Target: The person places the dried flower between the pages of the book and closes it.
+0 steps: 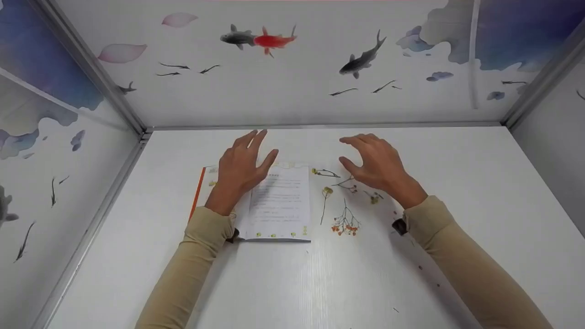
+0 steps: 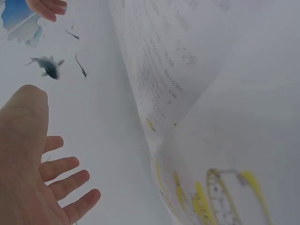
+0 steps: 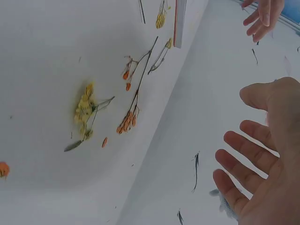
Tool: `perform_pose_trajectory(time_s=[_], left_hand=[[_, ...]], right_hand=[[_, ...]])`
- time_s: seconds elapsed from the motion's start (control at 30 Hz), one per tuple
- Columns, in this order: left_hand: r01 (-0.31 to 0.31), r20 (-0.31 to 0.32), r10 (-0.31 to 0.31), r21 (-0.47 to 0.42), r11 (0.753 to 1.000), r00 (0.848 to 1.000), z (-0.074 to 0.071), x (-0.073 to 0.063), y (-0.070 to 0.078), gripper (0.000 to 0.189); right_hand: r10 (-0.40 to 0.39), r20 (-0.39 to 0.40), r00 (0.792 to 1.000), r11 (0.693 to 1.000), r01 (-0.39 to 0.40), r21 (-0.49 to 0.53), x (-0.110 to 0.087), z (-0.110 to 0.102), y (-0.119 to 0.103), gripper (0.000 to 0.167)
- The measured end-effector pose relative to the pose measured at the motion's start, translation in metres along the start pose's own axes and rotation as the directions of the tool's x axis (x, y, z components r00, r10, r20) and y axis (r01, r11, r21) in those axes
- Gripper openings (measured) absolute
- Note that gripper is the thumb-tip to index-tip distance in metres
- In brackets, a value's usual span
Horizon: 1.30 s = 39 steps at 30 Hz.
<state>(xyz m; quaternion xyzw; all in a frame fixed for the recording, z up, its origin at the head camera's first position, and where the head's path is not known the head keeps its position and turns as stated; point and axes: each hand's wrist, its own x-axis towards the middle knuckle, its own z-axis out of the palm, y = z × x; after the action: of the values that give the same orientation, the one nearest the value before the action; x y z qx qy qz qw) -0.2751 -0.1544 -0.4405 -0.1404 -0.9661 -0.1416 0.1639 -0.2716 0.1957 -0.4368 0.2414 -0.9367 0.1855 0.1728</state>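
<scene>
An open book (image 1: 279, 205) with printed text and small yellow drawings lies on the white table. My left hand (image 1: 242, 167) hovers over its left page, fingers spread and holding nothing. To the right of the book, my right hand (image 1: 377, 164) is raised with its fingers apart, also holding nothing. Beneath and beside it lie dried flower sprigs: an orange-berried one (image 1: 346, 224), a yellow one (image 1: 326, 193) with a long stem, and another yellow sprig (image 3: 86, 110) near a thin orange-tipped sprig (image 3: 136, 96). In the left wrist view the book's pages curve up close to the camera.
Upright panels printed with fish (image 1: 363, 59) enclose the white table (image 1: 160, 183) at the back and both sides. Small dark and reddish bits (image 1: 420, 267) are scattered near the right forearm. The book's orange cover edge (image 1: 197, 192) shows on the left.
</scene>
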Motion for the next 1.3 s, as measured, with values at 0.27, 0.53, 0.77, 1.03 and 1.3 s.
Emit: perform_pose_trajectory(time_s=[0.27,0.53,0.77,1.03,1.3], left_hand=[[0.034,-0.003,-0.034,-0.066,0.997,0.999,0.009,-0.015,-0.008,0.065],[0.073,-0.015,-0.074,-0.066,0.995,0.997,0.017,-0.031,-0.015,0.058],[0.107,0.028,-0.105,-0.090,0.990,0.994,0.016,-0.042,-0.014,0.052],[0.118,0.055,-0.111,-0.137,0.984,0.992,0.016,-0.050,-0.018,0.047],[0.142,0.076,-0.130,-0.179,0.974,0.989,0.015,-0.056,-0.022,0.041]], right_hand=[[0.030,0.025,0.999,0.999,-0.030,0.022,-0.004,0.010,-0.009,0.051],[0.101,0.125,0.987,0.994,-0.107,0.038,-0.008,0.022,-0.009,0.033],[0.136,0.219,0.966,0.989,-0.146,0.029,-0.011,0.031,-0.004,0.020],[0.187,0.289,0.939,0.977,-0.208,0.041,-0.009,0.039,-0.001,0.020],[0.202,0.308,0.930,0.973,-0.227,0.048,-0.007,0.042,0.000,0.020]])
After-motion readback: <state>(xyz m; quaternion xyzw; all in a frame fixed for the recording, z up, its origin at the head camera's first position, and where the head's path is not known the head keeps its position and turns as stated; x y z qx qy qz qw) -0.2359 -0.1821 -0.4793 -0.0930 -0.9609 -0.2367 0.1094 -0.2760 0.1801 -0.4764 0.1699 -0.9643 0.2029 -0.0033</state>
